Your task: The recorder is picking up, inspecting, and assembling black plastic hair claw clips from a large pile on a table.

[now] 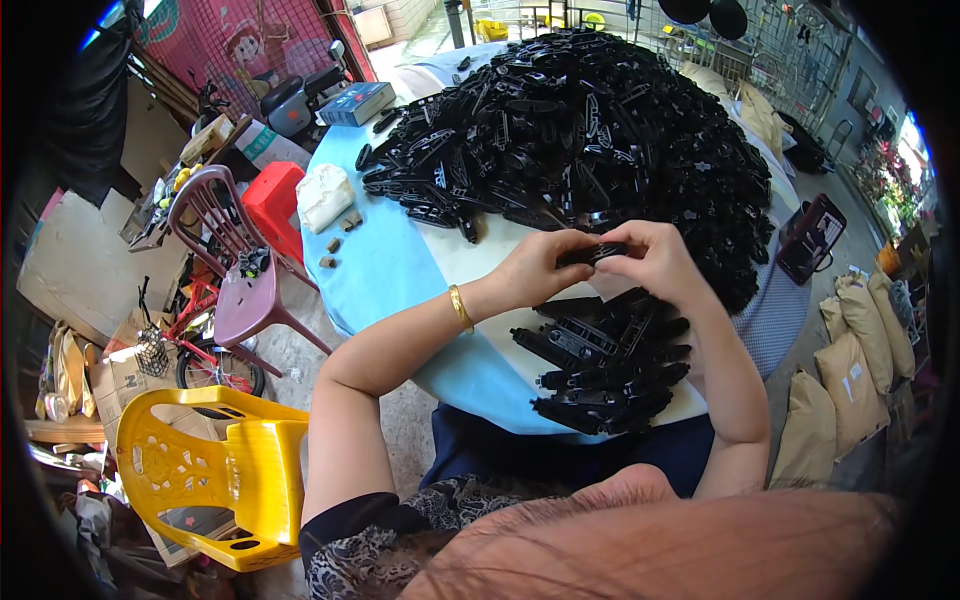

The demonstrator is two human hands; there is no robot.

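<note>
Hands meet over the table's near half, both on one black plastic part (592,253); part is a slim, elongated moulded strip w/ openings along it, held roughly level between the two hands, above the white patch of the table (380,270); judged light and stiff, prob. a bit slick on the glossy faces, so best gripped at the ends or along the narrow edges, not across the cut-outs; looks unlikely to break under finger pressure, tho thin ribs could flex

Left hand (535,268): fingers curled in, thumb and fingertips pinched on the part's left end; gold bangle (460,308) on that wrist; right hand (655,262): fingers bent close together, clamped on the part's right end from above, so most of the part is hidden under them; neither hand is spread at all

Just below the hands, a small stack of same black parts (605,365) lies in rough order near table edge; behind the hands, well up the table, a big loose heap of black parts (580,130) covers most of the far side; table has a light blue cover

Elsewhere: yellow plastic chair (215,475) at person's left, purple chair (235,265) beyond it, red stool (272,200), tan sacks (850,380) on the floor at right
</note>
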